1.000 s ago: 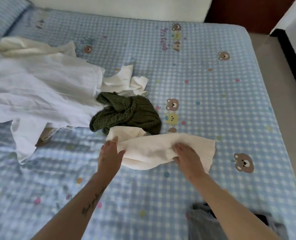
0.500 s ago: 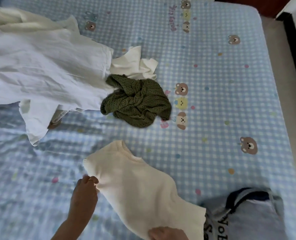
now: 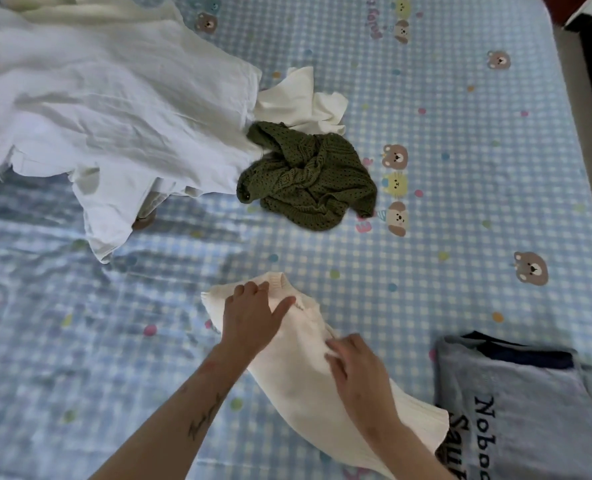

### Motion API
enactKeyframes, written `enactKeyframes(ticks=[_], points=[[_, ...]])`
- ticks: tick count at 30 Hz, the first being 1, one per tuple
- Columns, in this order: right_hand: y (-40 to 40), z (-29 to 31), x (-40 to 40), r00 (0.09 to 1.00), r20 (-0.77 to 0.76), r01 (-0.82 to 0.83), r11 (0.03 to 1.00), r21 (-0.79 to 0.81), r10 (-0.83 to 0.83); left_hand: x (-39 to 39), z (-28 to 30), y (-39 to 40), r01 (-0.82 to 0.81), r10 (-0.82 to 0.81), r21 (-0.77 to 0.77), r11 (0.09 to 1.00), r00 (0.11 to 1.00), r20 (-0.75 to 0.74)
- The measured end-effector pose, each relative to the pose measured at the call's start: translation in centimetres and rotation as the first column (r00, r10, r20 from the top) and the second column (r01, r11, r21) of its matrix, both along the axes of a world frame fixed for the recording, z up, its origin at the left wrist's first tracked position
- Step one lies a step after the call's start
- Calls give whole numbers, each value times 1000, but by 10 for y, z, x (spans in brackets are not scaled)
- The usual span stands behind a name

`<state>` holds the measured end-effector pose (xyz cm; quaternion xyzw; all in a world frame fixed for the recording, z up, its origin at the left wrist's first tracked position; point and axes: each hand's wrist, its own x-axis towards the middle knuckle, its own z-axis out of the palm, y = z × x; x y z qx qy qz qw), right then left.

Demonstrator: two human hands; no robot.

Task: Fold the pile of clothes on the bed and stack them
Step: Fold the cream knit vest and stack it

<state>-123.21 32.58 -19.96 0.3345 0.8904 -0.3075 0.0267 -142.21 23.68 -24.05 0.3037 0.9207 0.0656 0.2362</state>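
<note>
- Your cream sweater lies near the front of the bed, soft, light and floppy; judge it easiest taken at the collar and hem.
- Your left hand rests flat on the collar end, fingers relaxed.
- Your right hand presses mid-body, fingers loosely spread.
- The folded grey shirt touches its hem; the green knit and white clothes wait well apart.

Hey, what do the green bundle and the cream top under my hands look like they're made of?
Green bundle: open-weave knit, probably cotton or acrylic yarn; small holes show throughout, matte. Cream top: a finer, denser knit with ribbed collar and hem, soft matte look. The fibre itself cannot be told.
</note>
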Motion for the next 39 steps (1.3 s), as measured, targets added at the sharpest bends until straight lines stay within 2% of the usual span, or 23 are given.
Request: enactKeyframes(ticks=[2, 4, 6, 7, 9, 10, 12, 13, 15, 17, 18, 19, 20, 22, 24, 26, 27, 28, 30, 34, 36, 37, 39], points=[[-42, 22, 3, 981, -70, -189, 978, -85, 183, 23, 17, -23, -155, 147, 101, 983, 985, 86], [-78, 29, 4, 913, -70, -408, 891, -201, 402, 45, 27, -47, -241, 222, 124, 963, 964, 148], [-94, 28, 0, 918, -29, -378, 848, -372, 396, 59, 27, -73, -349, 318, 155, 924, 929, 190], [-92, 22, -4, 959, -40, -277, 900, -335, 280, 63, 25, -86, -443, 403, 183, 877, 889, 219], [-70, 4, -14, 999, -31, -47, 997, -54, 45, 61, 19, -116, -664, 609, 199, 721, 743, 278], [-57, -6, -21, 1000, 18, 18, 998, 64, -19, 57, 16, -132, -760, 700, 194, 620, 647, 303], [-32, -26, -37, 973, 229, -18, 994, 106, -7, 57, 14, -156, -847, 782, 206, 490, 531, 327], [-24, -35, -46, 944, 324, -87, 992, 89, 54, 60, 14, -162, -849, 779, 222, 479, 528, 338], [-19, -47, -63, 909, 378, -210, 976, 59, 173, 72, 16, -157, -746, 660, 300, 595, 666, 348], [-27, -54, -77, 907, 347, -268, 962, 41, 238, 84, 13, -140, -453, 402, 301, 839, 889, 219], [-30, -55, -81, 923, 307, -253, 967, 34, 231, 86, 10, -130, -311, 280, 246, 918, 948, 152], [-32, -53, -84, 947, 257, -204, 979, 25, 191, 85, 6, -121, -263, 245, 203, 943, 963, 108], [-33, -49, -85, 968, 216, -128, 992, 6, 124, 79, 4, -115, -327, 306, 173, 929, 942, 135], [-25, -39, -85, 989, 146, 46, 997, -66, -36, 69, -4, -118, -562, 519, 198, 803, 823, 230], [-7, -25, -91, 982, 64, 187, 974, -125, -180, 56, -5, -127, -781, 688, 291, 553, 625, 369], [18, -11, -105, 958, -1, 284, 948, -142, -287, 30, 3, -137, -907, 799, 323, 271, 399, 450], [30, -7, -116, 944, -27, 323, 936, -140, -330, 12, 8, -139, -926, 816, 318, 203, 340, 468], [43, -4, -128, 929, -43, 359, 924, -131, -368, -7, 11, -138, -927, 809, 327, 186, 333, 484], [67, -2, -153, 907, -60, 411, 907, -92, -417, -49, 13, -129, -893, 767, 394, 217, 406, 496], [99, -8, -183, 901, -87, 419, 905, -75, -425, -114, 7, -105, -823, 692, 397, 406, 561, 455], [100, -15, -173, 916, -16, 399, 914, -74, -401, -103, 0, -99, -760, 715, 353, 545, 641, 277], [96, -19, -159, 918, 40, 396, 915, -71, -394, -83, -1, -97, -672, 676, 366, 644, 724, 139], [77, -29, -120, 911, 164, 392, 918, -67, -377, -31, -4, -90, -289, 352, 468, 835, 935, -51]])
